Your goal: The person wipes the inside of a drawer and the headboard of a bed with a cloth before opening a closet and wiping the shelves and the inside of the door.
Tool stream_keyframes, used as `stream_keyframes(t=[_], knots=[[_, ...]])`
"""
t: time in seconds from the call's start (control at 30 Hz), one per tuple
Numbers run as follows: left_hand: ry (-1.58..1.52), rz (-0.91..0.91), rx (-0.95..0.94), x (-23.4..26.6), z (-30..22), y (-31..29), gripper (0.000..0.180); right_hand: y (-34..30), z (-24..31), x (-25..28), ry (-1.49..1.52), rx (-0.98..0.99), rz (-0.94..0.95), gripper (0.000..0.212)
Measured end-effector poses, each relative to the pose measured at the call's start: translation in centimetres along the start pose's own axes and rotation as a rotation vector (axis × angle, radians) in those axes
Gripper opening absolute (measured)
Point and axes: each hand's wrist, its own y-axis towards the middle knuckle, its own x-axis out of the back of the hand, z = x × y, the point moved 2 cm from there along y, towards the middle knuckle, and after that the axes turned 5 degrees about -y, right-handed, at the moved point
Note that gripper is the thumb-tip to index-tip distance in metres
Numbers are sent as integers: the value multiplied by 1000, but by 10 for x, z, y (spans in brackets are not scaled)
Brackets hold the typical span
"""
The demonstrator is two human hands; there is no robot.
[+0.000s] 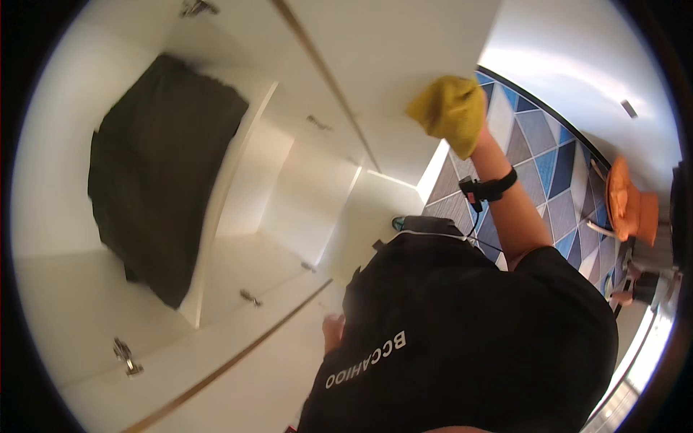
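Observation:
A yellow cloth is bunched over my right hand, against or very close to the white cabinet door. The cloth hides most of the fingers, which appear closed around it. My left hand shows only in small part past my black shirt, low beside the other white door. Its fingers are too hidden to read. A black band with a small device circles my right forearm.
Left of me stands the open white cabinet, a dark green folded fabric on its shelf. Metal hinges stick out along the doors. An orange chair stands on the patterned tile floor at right.

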Motion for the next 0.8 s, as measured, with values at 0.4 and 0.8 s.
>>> stream_keyframes(t=[0.4, 0.8], knots=[[-1307, -607, 377, 255, -142, -17, 27, -25, -104, -16, 275, -47, 36, 52], [-1957, -695, -595, 481, -300, -103, 36, -19, -132, 5, -291, -50, 33, 57]])
